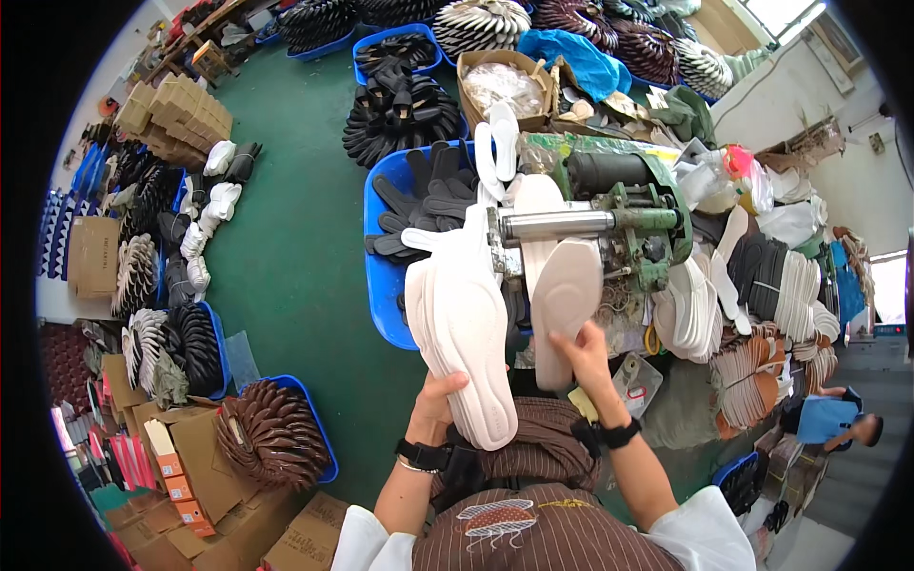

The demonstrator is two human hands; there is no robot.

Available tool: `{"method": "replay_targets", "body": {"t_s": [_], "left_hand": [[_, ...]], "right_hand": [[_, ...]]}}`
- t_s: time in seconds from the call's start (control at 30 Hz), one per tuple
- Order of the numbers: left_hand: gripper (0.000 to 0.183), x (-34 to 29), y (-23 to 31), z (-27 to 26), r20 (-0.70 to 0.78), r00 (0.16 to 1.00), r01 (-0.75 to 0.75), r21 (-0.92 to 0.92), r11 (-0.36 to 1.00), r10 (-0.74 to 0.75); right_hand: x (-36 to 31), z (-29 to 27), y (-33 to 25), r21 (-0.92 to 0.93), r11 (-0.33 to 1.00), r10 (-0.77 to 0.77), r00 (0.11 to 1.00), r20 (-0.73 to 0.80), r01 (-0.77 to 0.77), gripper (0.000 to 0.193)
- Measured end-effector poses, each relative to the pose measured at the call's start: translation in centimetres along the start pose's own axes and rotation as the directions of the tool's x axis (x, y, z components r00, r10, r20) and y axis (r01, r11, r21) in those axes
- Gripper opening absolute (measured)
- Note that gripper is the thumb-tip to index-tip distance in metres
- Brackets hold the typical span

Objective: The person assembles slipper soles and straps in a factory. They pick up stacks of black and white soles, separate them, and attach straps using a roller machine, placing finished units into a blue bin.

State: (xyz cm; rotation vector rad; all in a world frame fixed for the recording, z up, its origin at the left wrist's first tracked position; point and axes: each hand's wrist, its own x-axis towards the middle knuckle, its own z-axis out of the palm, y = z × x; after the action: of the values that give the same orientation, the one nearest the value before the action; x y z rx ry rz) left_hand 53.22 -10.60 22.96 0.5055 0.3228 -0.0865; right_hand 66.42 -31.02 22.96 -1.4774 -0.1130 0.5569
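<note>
My left hand (pixel 435 402) grips a thick stack of white insoles (pixel 462 328) by the heel end, thumb on top. The fingers of my right hand (pixel 585 356) are closed on the edge of a single off-white insole (pixel 567 290), held just in front of a green machine (pixel 657 205) with a steel roller (pixel 557 225). Another pale insole (pixel 540 193) shows behind the roller; whether it passes beneath cannot be made out. Two more white insoles (pixel 503 143) lie at the machine's far left.
A blue basket (pixel 379 309) of dark grey insoles stands left of the machine. Bundled insoles (pixel 690 309) and clutter cover the bench to the right. A cardboard box (pixel 505 86) sits behind. Shoe-filled blue baskets, including a brown one (pixel 271 433), line the green floor. A person (pixel 828 419) is at far right.
</note>
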Motion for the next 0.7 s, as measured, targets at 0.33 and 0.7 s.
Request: {"method": "replay_targets", "body": {"t_s": [0.33, 0.7], "left_hand": [[0.065, 1.4, -1.7, 2.0, -0.116, 0.957, -0.166, 0.534, 0.829, 0.266], [0.067, 2.9, -4.1, 3.5, -0.202, 0.835, -0.31, 0.597, 0.74, 0.513]], "right_hand": [[0.1, 4.0, -2.2, 0.066, 0.949, 0.281, 0.92, 0.275, -0.309, 0.036], [-1.3, 4.9, -3.1, 0.037, 0.987, 0.152, 0.985, 0.08, -0.155, 0.039]]}}
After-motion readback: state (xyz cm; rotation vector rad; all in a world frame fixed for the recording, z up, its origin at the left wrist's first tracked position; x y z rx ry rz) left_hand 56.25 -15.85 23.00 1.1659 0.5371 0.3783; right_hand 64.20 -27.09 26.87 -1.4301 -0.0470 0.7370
